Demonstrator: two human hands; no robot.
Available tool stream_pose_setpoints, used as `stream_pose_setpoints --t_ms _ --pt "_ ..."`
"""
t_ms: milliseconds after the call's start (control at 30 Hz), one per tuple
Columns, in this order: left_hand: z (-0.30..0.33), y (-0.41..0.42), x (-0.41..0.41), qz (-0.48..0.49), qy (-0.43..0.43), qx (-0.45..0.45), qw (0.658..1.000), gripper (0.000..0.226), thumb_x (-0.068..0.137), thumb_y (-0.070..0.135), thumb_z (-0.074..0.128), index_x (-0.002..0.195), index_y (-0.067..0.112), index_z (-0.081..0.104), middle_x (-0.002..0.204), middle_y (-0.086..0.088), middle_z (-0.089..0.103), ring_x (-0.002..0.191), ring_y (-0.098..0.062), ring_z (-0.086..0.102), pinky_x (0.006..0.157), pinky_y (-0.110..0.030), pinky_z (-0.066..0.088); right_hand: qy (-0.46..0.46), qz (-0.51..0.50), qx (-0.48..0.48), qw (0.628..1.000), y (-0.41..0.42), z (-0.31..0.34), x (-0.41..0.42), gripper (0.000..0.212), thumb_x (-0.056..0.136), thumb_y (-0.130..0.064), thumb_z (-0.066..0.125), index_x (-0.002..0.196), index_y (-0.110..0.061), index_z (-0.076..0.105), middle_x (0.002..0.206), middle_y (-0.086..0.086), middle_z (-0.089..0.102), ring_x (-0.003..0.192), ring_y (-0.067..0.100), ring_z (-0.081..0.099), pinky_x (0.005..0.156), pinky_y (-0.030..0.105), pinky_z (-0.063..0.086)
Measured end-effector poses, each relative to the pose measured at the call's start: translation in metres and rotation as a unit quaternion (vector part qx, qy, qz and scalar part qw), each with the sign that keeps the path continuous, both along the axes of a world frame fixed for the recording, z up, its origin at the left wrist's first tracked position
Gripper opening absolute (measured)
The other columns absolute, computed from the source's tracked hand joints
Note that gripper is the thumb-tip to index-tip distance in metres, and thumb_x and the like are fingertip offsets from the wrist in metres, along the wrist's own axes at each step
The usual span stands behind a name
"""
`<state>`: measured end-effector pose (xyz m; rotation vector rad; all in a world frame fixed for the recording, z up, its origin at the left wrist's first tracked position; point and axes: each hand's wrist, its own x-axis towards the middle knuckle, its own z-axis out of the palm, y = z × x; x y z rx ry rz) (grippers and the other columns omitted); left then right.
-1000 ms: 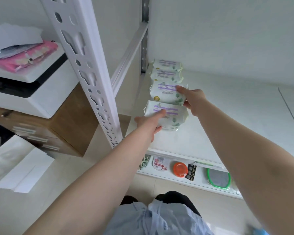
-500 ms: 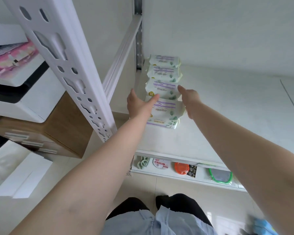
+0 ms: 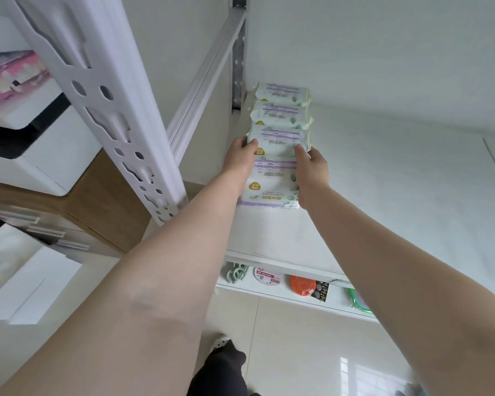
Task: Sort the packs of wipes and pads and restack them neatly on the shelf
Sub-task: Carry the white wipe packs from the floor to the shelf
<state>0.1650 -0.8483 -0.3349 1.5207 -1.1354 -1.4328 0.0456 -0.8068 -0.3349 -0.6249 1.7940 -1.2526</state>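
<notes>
Four packs of wipes lie in a row on the white shelf (image 3: 397, 178), running from the nearest pack (image 3: 270, 182) toward 12 o'clock to the farthest one (image 3: 282, 93) by the back wall. The left hand (image 3: 239, 161) and right hand (image 3: 312, 170) flank the nearest pack at 9 and 3 o'clock. Each grip pinches an end of the second pack (image 3: 279, 138), fingertips curled over its edge.
</notes>
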Motion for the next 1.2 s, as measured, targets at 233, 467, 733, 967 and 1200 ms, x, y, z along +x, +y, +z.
stream_pose_setpoints --t_ms 233,467,733,967,1200 --pt "-0.014 -0.004 0.005 0.000 0.021 -0.039 0.999 0.033 0.098 0.021 0.045 0.131 0.021 0.050 0.115 0.001 0.061 0.101 -0.020 0.063 0.087 -0.033 0.052 -0.027 0.060 -0.094 0.993 0.013 -0.011 -0.008 0.020 0.097 -0.023 0.046 0.096 -0.023 0.066 0.090 0.002 0.069 0.080 0.018 0.064 0.067 0.030 0.053" --pt "-0.013 -0.003 0.010 -0.031 0.121 0.008 0.992 0.020 0.099 0.016 0.043 0.111 0.025 0.057 0.091 0.001 0.067 0.077 -0.017 0.067 0.068 -0.028 0.055 -0.116 0.042 -0.117 0.985 0.018 -0.016 -0.005 0.022 0.097 -0.019 0.048 0.104 -0.024 0.069 0.103 0.003 0.073 0.094 0.022 0.071 0.079 0.033 0.059" --pt "-0.016 0.000 0.015 0.001 0.059 -0.008 0.998 0.018 0.097 0.017 0.045 0.079 0.018 0.047 0.078 0.000 0.057 0.064 -0.019 0.058 0.050 -0.015 0.042 -0.088 0.027 -0.069 0.993 0.023 -0.018 -0.002 0.059 0.093 -0.031 0.061 0.147 -0.024 0.038 0.137 0.001 0.054 0.111 0.013 0.059 0.091 0.028 0.045" --pt "-0.023 0.015 0.020 -0.024 0.152 0.002 0.988 0.021 0.079 0.007 0.054 0.093 0.020 0.062 0.108 -0.014 0.069 0.099 -0.037 0.067 0.081 -0.047 0.053 -0.113 -0.001 -0.085 0.990 0.026 -0.018 0.008 0.055 0.093 -0.022 0.061 0.144 -0.027 0.042 0.114 -0.004 0.067 0.092 0.009 0.068 0.072 0.022 0.057" --pt "-0.023 0.012 0.011 -0.015 0.112 -0.040 0.993 0.042 0.085 0.018 0.056 0.127 0.028 0.059 0.127 -0.001 0.064 0.115 -0.028 0.061 0.095 -0.054 0.050 -0.095 -0.024 -0.097 0.990 0.025 -0.021 0.015 0.062 0.097 -0.023 0.055 0.151 -0.028 0.026 0.138 -0.003 0.052 0.104 0.012 0.062 0.080 0.022 0.052"
